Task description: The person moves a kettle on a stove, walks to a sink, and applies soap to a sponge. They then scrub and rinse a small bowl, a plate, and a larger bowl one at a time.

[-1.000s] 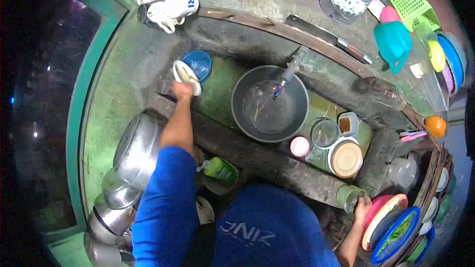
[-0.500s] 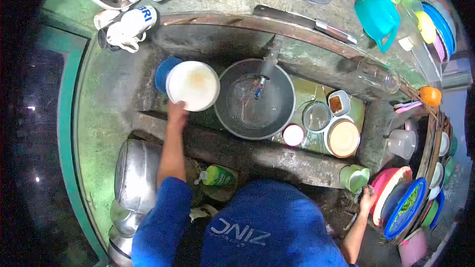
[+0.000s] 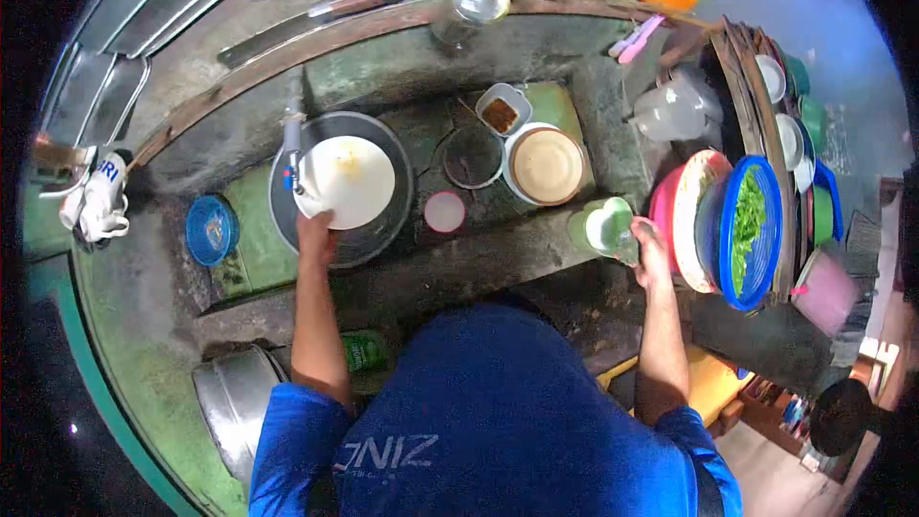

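A round white plate (image 3: 349, 187) with a yellowish stain hangs over the large grey basin (image 3: 407, 168), below the tap (image 3: 291, 158). Its near edge is pinched by my left hand (image 3: 318, 237). On the right, my right hand (image 3: 653, 254) closes around the handle side of a green mug (image 3: 601, 228), which is at the sink's front ledge. The mug's pale inside faces up toward me. Part of the basin and whatever lies under the plate are hidden.
Left of the basin sits a blue basket (image 3: 211, 230). Right of it are a pink-rimmed cup (image 3: 444, 213), a tan round lid (image 3: 547, 165) and a tub of brown paste (image 3: 500, 115). Beside my right hand stand a pink basin (image 3: 675, 206) and a blue basket of greens (image 3: 756, 235).
My left hand has carried the plate from above the blue basket rightward over the grey basin. My right hand has come up with the green mug, and the view has swung to the right.
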Motion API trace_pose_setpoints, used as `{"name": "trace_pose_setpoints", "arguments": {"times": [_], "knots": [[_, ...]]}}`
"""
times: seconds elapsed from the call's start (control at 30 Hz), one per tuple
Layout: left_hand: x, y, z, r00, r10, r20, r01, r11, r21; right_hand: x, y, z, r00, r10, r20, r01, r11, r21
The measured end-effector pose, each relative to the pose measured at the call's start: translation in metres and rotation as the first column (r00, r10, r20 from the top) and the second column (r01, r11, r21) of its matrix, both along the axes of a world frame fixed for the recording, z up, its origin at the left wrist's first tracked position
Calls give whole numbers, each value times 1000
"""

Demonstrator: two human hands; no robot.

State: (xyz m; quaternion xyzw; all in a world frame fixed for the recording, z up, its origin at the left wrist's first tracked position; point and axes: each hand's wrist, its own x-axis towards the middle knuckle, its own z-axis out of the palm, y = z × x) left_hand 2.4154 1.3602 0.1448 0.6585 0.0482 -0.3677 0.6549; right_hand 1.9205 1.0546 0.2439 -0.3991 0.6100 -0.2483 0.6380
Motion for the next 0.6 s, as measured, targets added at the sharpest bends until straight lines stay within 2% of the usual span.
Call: {"name": "trace_pose_setpoints", "arguments": {"times": [0.03, 0.07, 0.1, 0.13, 0.17, 0.2, 0.23, 0.27, 0.3, 0.33, 0.37, 0.4, 0.43, 0.47, 0.5, 0.53, 0.6], "knots": [[-18, -11, 16, 999, -13, 33, 12, 999, 40, 1, -3, -9, 995, 40, -95, -41, 999, -13], [-38, -23, 28, 998, -22, 65, 17, 996, 86, -1, -11, -32, 959, 159, -236, -187, 977, -99], [-48, -30, 18, 952, -120, 281, 86, 987, 133, 4, -13, -36, 876, 266, -402, -370, 906, -205], [-57, -32, 6, 875, -240, 420, 175, 967, 188, 11, -16, -39, 756, 330, -565, -550, 789, -275], [-68, -34, -6, 689, -322, 649, 181, 944, 275, 11, -26, -55, 566, 383, -730, -711, 674, -198], [-86, -44, -4, 438, -394, 808, 161, 919, 361, 12, -35, -75, 341, 392, -854, -835, 544, -84], [-105, -55, 14, 445, -470, 762, 153, 879, 452, 15, -45, -89, 283, 535, -796, -827, 556, 80], [-124, -66, 35, 452, -541, 710, 146, 830, 539, 11, -46, -115, 294, 539, -789, -826, 559, 74], [-137, -74, 42, 448, -526, 723, 125, 838, 531, 8, -45, -148, 199, 486, -851, -878, 475, 66], [-146, -80, 37, 385, -467, 796, 122, 881, 458, 11, -43, -156, 106, 417, -903, -921, 384, 70], [-150, -84, 18, 432, -374, 821, 108, 925, 364, 18, -51, -162, -85, 525, -847, -912, 300, 278], [-150, -86, 4, 473, -275, 837, 84, 960, 268, 15, -54, -160, -75, 531, -844, -917, 296, 267], [-159, -92, 20, 713, -203, 671, 133, 979, 155, 13, -56, -158, -34, 525, -851, -926, 303, 224], [-167, -98, 36, 905, -79, 418, 86, 996, 4, 18, -57, -157, 6, 519, -855, -936, 303, 178], [-176, -105, 53, 988, 60, 145, -47, 995, -91, 22, -53, -124, 176, 435, -883, -918, 396, 12], [-186, -111, 73, 993, 108, -46, -113, 982, -148, 30, -51, -87, 184, 439, -879, -926, 378, -5], [-202, -115, 88, 981, 139, -138, -157, 980, -123, 46, -39, -19, 577, 436, -691, -784, 533, -319]]}}
